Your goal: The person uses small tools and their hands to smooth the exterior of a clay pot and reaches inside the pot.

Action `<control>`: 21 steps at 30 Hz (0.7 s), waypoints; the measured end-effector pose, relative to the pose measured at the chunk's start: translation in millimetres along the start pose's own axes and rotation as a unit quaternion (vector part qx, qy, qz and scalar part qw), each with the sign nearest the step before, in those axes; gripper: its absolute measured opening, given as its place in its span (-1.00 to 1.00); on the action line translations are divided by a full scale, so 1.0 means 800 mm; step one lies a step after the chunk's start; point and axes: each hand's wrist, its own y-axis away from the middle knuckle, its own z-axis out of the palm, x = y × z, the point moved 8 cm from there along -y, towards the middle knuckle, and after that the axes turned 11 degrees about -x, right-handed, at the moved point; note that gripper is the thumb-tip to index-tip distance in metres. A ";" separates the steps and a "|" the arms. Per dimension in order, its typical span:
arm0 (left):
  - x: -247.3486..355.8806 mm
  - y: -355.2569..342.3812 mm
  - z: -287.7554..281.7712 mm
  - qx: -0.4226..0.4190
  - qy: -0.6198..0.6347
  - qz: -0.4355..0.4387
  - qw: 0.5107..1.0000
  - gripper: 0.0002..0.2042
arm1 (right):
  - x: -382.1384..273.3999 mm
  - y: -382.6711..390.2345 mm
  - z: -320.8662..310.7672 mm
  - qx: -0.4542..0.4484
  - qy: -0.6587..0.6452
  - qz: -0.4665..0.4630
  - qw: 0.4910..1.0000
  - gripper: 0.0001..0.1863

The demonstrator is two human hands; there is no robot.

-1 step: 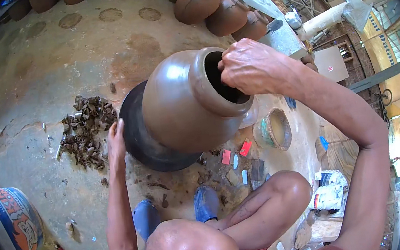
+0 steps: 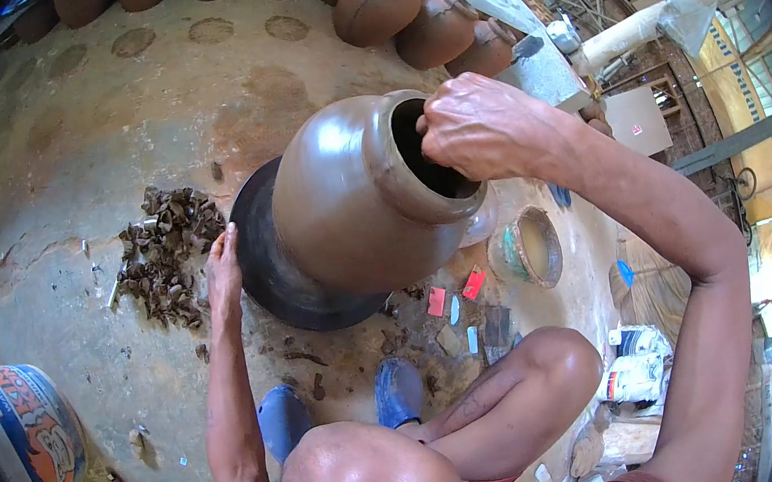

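Gripping one clay pot's (image 2: pixel 352 202) rim, right hand (image 2: pixel 478 128); left hand (image 2: pixel 224 275) flat against one dark wheel (image 2: pixel 264 266).

the big clay pot (image 2: pixel 352 202) looks like wet or burnished clay, brown, smooth and quite glossy, with light shining on its shoulder. the round base (image 2: pixel 264 266) under it is dark, almost black, and matt. the clay pots (image 2: pixel 422 20) in the row behind are brown, smooth and less shiny. the floor (image 2: pixel 58 156) is rough concrete, stained and cracked. the pile of clay scraps (image 2: pixel 166 253) is dry, dark and crumbly. the small bowl (image 2: pixel 529 247) looks rough, crusted with clay.
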 end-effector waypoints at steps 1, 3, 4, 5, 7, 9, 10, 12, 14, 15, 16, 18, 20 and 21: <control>-0.005 0.013 -0.001 0.051 -0.092 -0.036 0.994 -0.26 | 0.001 -0.004 0.001 -0.004 -0.013 0.005 1.000 -0.89; -0.028 0.077 0.018 0.212 -0.156 0.007 0.965 -0.26 | 0.001 -0.008 0.004 0.003 -0.036 -0.001 0.999 -0.90; -0.056 0.107 0.044 0.171 -0.133 -0.004 0.976 -0.29 | 0.003 -0.004 0.010 -0.003 -0.049 0.001 0.999 -0.90; -0.065 0.141 0.074 0.097 -0.016 -0.045 0.994 -0.31 | 0.004 -0.002 0.013 -0.022 -0.046 0.008 0.999 -0.90; -0.108 0.195 0.128 -0.193 0.074 -0.255 0.945 -0.27 | 0.000 -0.005 0.010 -0.051 -0.039 0.010 0.998 -0.90; -0.093 0.180 0.099 -0.104 0.041 -0.174 0.978 -0.27 | 0.000 -0.007 0.010 -0.031 -0.064 0.003 0.997 -0.89; -0.074 0.170 0.085 -0.062 0.023 -0.131 0.989 -0.28 | 0.001 -0.007 0.009 -0.022 -0.078 0.003 0.997 -0.89; -0.043 0.113 0.041 0.050 0.019 -0.049 0.997 -0.14 | 0.001 -0.006 0.012 -0.046 -0.080 0.007 0.996 -0.88; -0.024 0.041 -0.007 0.054 -0.032 0.001 0.998 -0.20 | -0.002 -0.012 0.000 -0.044 -0.090 -0.006 0.995 -0.87; -0.014 0.028 -0.001 0.036 -0.026 -0.012 0.999 -0.21 | -0.004 -0.011 0.002 -0.047 -0.101 -0.015 0.994 -0.87; 0.001 0.024 -0.008 0.023 -0.024 -0.022 0.999 -0.22 | -0.006 -0.012 -0.004 -0.042 -0.112 -0.024 0.993 -0.87; -0.033 0.076 0.032 0.130 -0.137 -0.030 0.981 -0.26 | -0.009 -0.010 0.005 -0.051 -0.116 -0.025 0.992 -0.88; -0.096 0.130 0.058 0.105 -0.052 0.003 0.993 -0.28 | -0.007 -0.009 -0.001 -0.046 -0.126 -0.024 0.991 -0.88; -0.129 0.157 0.105 -0.090 -0.004 -0.154 0.984 -0.27 | -0.006 -0.006 0.010 -0.059 -0.140 -0.022 0.988 -0.88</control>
